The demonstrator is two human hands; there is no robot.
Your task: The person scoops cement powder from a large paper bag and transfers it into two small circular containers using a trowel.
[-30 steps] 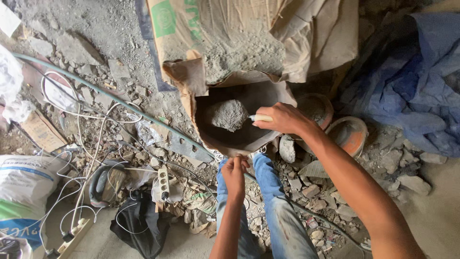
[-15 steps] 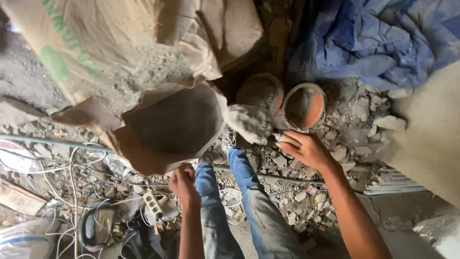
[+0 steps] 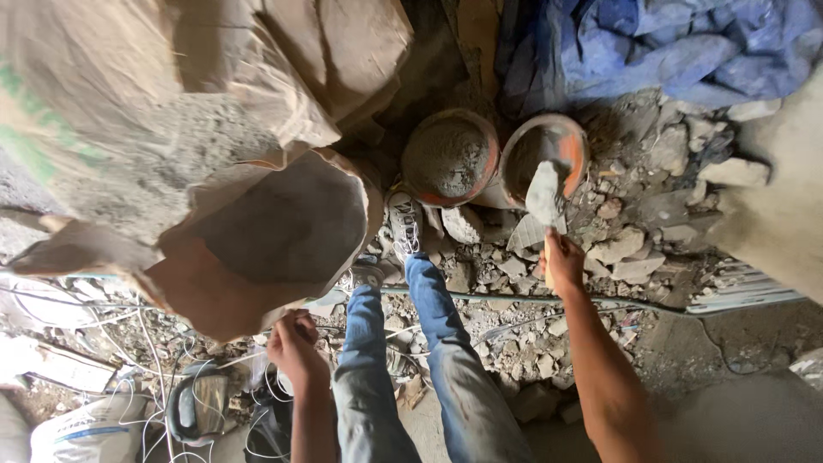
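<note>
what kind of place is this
Most likely a building site or a room under renovation. The ground is broken rubble, an open paper cement sack stands beside two orange pans holding grey powder, and the right hand holds a trowel over one of them.

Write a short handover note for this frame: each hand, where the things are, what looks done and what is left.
Right hand: closed on the handle of a trowel, its blade loaded with grey powder and held at the rim of the right orange pan.
Left hand: fingers curled at the lower edge of the open paper sack; I cannot tell if it grips the edge.
Things: the left orange pan beside it is heaped with grey powder; the sack mouth gapes open, and rubble lies underfoot.
Done: left pan looks full.
Left: the right pan holds only a little, and the trowel load is not yet tipped in.
</note>
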